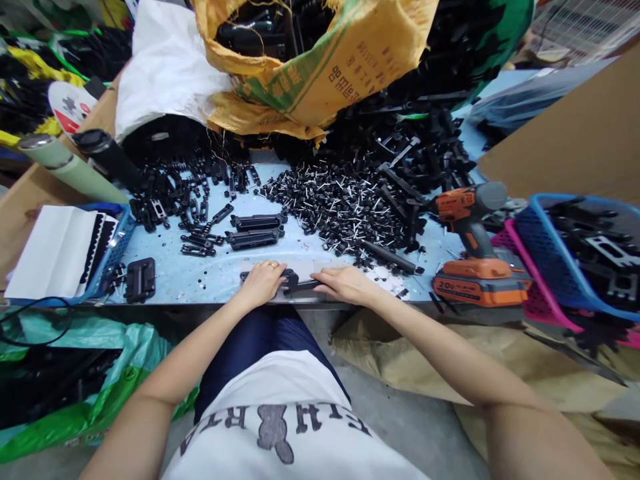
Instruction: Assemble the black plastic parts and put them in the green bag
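Note:
At the table's front edge my left hand [262,281] is closed over a black jointed plastic part [291,280], covering its left portion. The fingers of my right hand [345,283] pinch the right end of the same part. Its middle joint shows between my hands; the rest is hidden under my fingers. Just behind, two similar long black folded parts [255,238] lie side by side. A large pile of small black-headed screws [340,207] spreads behind my right hand. Small black link pieces [200,241] lie behind and left of my left hand.
An orange cordless drill [475,247] stands at the right, next to a blue basket [543,233] of black parts. A yellow sack [320,73] leans at the back. Papers fill another basket [107,267] at the left, near a green bottle [75,170].

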Demonstrator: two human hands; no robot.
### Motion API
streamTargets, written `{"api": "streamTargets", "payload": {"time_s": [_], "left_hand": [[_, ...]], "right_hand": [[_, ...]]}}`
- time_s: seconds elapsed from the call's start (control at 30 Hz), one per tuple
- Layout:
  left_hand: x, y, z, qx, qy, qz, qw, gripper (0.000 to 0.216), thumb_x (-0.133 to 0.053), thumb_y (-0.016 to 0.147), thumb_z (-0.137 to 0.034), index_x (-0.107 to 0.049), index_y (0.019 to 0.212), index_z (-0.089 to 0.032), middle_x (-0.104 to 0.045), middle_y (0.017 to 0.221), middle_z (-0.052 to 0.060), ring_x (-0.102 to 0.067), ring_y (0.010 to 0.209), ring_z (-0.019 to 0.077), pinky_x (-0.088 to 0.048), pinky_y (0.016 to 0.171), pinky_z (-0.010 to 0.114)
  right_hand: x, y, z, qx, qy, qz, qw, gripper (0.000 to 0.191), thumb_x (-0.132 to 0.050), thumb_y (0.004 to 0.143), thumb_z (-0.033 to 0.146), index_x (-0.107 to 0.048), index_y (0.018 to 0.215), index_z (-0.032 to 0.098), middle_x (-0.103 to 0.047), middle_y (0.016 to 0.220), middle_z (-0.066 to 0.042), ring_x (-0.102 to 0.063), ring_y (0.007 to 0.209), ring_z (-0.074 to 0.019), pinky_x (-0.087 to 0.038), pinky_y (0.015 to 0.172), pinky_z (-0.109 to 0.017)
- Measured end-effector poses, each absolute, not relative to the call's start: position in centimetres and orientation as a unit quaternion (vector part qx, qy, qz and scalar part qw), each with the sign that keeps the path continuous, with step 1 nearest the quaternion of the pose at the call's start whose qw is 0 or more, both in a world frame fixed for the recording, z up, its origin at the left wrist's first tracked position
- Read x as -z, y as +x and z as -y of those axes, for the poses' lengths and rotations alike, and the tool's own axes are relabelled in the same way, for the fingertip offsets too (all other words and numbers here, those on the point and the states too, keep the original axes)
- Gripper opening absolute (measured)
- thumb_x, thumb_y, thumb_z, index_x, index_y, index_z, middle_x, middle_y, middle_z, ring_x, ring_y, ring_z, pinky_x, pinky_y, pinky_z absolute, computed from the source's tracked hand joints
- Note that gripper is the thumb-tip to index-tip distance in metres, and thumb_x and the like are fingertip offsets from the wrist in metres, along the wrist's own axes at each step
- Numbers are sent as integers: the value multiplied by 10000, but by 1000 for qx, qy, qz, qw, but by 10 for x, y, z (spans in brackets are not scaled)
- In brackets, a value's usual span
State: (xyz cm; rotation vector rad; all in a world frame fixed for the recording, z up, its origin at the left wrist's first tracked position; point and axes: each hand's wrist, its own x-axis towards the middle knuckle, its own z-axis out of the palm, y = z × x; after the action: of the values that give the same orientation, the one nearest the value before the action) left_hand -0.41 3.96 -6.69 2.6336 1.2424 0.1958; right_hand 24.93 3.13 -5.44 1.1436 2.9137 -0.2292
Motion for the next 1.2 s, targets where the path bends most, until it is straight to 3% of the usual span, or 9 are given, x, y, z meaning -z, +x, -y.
{"api": "streamTargets", "payload": {"time_s": [0.17,0.33,0.57,0.77,0.83,0.93,1.03,1.1,1.2], "left_hand": [[57,0,-40,-51,900,-411,137,371,-398,906,-290,-440,1256,-177,-564,1126,90,-497,1059,238,-374,904,384],[56,1,-35,-82,894,-415,145,626,-583,721,-609,-471,1148,-166,-571,1073,105,-522,998,283,-393,862,410],[71,-5,-30,-158,895,-394,136,409,-580,787,-492,-492,1030,-174,-603,967,80,-574,919,235,-430,789,344],[68,0,-37,-118,906,-378,147,558,-538,750,-640,-517,1050,-170,-613,949,80,-582,887,230,-446,769,339],[63,18,-53,-104,913,-367,146,510,-491,817,-582,-506,1119,-171,-604,1043,93,-560,975,232,-437,818,345],[57,64,-91,-104,891,-429,106,318,-373,929,-311,-508,1169,-155,-584,1119,113,-526,1052,226,-424,851,347],[50,105,-128,-66,872,-478,84,280,-366,882,-100,-595,1043,-97,-605,1053,143,-545,1016,233,-431,832,345],[46,112,-139,-63,869,-483,86,279,-372,857,-52,-630,959,-83,-618,980,145,-565,968,220,-434,825,325],[42,80,-127,-85,866,-486,82,268,-399,867,-84,-634,991,-121,-610,971,121,-571,936,200,-437,823,304]], "right_hand": [[49,241,-22,68,397,-910,96,486,-299,914,562,-583,1009,180,-653,827,-73,-616,724,-180,-309,557,-248],[42,229,-13,31,441,-891,104,493,-244,923,563,-561,1015,197,-640,862,-78,-603,738,-178,-281,563,-256],[22,215,-2,-21,467,-880,84,404,-268,946,481,-548,1031,201,-625,897,-97,-584,797,-186,-291,631,-280],[30,231,-12,5,441,-895,61,415,-333,924,515,-585,937,185,-632,853,-71,-574,756,-171,-276,628,-280],[35,240,-22,18,454,-890,46,416,-358,917,520,-598,904,181,-637,855,-64,-565,795,-174,-280,647,-280],[42,245,-44,-21,512,-858,22,321,-382,941,400,-605,930,170,-634,926,-80,-531,895,-199,-282,688,-295],[47,238,-67,-71,543,-836,38,235,-376,935,212,-598,970,144,-618,973,-112,-488,941,-226,-280,693,-313],[52,234,-79,-75,523,-846,70,230,-377,915,152,-605,939,129,-613,946,-124,-473,936,-235,-288,696,-322],[58,239,-84,-66,499,-860,86,207,-406,897,155,-609,913,118,-600,934,-128,-465,916,-237,-309,704,-324]]}}
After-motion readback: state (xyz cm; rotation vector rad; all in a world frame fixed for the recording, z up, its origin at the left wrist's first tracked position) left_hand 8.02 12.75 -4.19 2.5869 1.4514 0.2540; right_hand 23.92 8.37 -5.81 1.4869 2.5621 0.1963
